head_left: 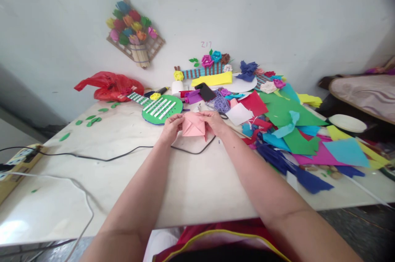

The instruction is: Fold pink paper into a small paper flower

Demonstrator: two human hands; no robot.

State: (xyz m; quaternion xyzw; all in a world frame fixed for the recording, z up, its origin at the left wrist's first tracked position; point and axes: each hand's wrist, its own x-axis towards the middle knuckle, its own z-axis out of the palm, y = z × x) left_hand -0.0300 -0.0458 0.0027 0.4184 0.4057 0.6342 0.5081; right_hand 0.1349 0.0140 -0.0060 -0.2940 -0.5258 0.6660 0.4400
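Note:
A folded piece of pink paper point(194, 125) is held up between both my hands, with creases across its front and a small flap hanging at its lower right. My left hand point(173, 125) pinches its left edge between thumb and fingers. On the opposite edge, my right hand point(212, 121) grips it the same way. Just beyond my left hand lies a green paper guitar point(168, 110) with white strips and a yellow flower. A black phone point(205, 92) and a bundle of purple yarn point(221, 103) lie behind my right hand.
Coloured paper sheets point(286, 110) and scraps heap up on the right. A black cable point(108, 159) crosses the white table point(191, 188). At left are a power strip point(18, 163) and a red plastic bag point(108, 85). A paper flower bouquet point(131, 27) hangs on the wall.

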